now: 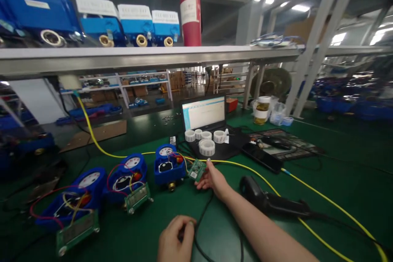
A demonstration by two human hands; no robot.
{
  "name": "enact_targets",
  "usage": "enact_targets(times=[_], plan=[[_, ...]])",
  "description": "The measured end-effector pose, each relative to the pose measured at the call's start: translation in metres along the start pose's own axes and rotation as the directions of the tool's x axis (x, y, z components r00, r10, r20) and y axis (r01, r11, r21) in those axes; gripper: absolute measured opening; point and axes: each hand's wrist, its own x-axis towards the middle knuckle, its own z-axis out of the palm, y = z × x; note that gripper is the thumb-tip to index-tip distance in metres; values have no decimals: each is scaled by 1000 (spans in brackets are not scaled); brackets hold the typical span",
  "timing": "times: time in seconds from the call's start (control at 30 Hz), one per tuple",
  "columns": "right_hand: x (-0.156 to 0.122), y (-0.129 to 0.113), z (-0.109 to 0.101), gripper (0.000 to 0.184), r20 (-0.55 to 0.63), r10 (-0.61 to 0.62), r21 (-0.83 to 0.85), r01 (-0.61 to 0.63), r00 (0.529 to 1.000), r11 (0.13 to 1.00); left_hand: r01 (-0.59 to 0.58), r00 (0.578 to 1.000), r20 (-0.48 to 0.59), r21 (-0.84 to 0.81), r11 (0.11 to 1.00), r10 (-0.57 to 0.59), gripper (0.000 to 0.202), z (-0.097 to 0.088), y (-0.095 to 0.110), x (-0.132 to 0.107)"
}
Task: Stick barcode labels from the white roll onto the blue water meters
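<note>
Centrally, the right hand (216,179) pinches a green circuit board (196,169) in nearly closed fingers (202,185), beside the rightmost blue meter (169,175) on the counter (135,235); the left hand (175,237) curls loosely, contents indeterminable. Board handling appears current; the next move presumably needs steadiness.

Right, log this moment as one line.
right hand holding green circuit board | left hand curled beside black cable | blue meter left of board
</note>
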Motion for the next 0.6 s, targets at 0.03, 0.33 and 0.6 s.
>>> enact_targets(times=[0.03,0.33,0.6], plan=[[-1,0,0,69,-5,-9,0,9,1000,1000,5,1000,5,2,1000,-5,24,0,2,1],[-3,0,1,62,0,-93,-50,93,996,994,26,998,58,-20,999,-25,23,-4,5,2],[-7,-1,4,39,68,-200,-154,209,977,966,9,992,122,71,997,-18,24,-7,-3,6]])
